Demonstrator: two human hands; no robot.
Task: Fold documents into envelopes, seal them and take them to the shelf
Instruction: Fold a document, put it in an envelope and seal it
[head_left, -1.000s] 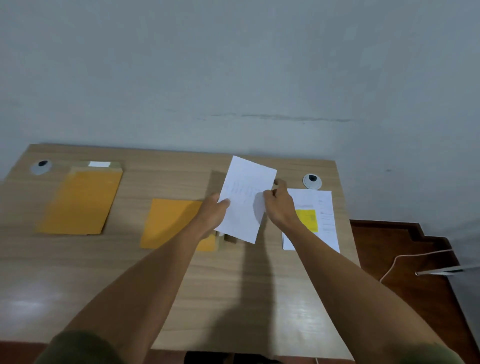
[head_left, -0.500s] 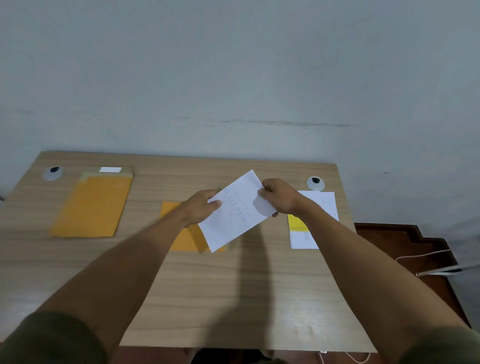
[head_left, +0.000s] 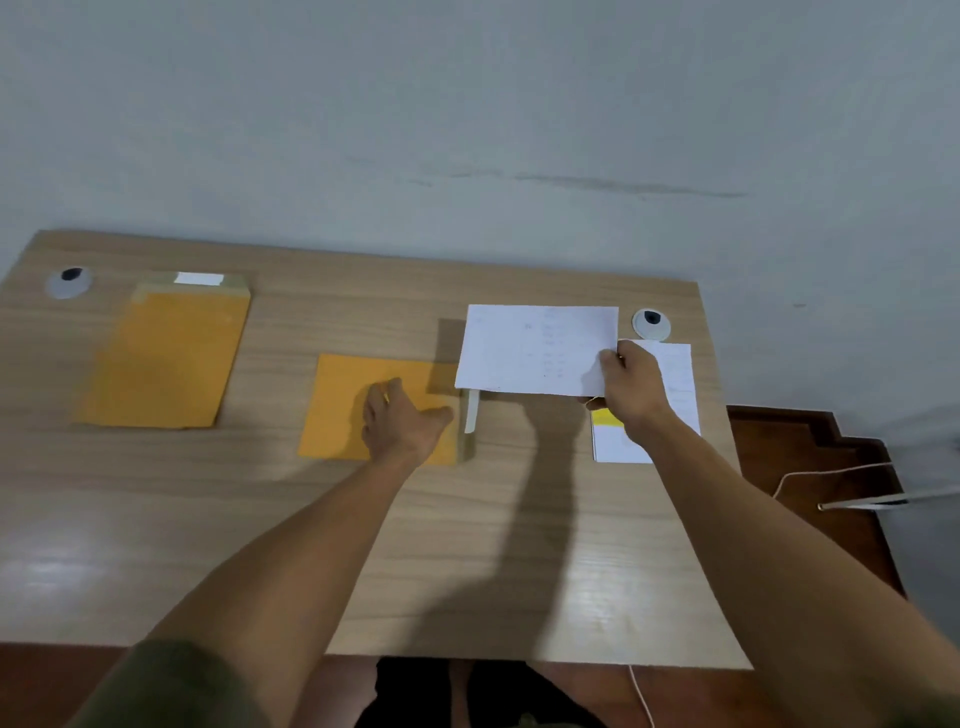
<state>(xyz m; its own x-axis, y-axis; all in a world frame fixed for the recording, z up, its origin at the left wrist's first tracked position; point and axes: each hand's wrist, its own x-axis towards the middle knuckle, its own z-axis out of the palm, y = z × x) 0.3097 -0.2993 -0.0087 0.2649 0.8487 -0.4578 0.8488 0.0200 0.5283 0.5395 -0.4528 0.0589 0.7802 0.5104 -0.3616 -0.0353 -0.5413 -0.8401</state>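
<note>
Right hand (head_left: 631, 387): pinching folded white paper sheet (head_left: 535, 349). Left hand (head_left: 402, 423): fingers spread, flat on small orange envelope (head_left: 343, 400), worktop (head_left: 467, 545) centre.

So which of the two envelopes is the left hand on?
The smaller envelope at mid-table, under the left hand. The larger envelope lies untouched at far left.

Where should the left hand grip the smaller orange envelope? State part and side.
Grip the smaller orange envelope at its open right end, beside the flap, coming from above. It lies flat on the desk, and the left hand is already over it.
</note>
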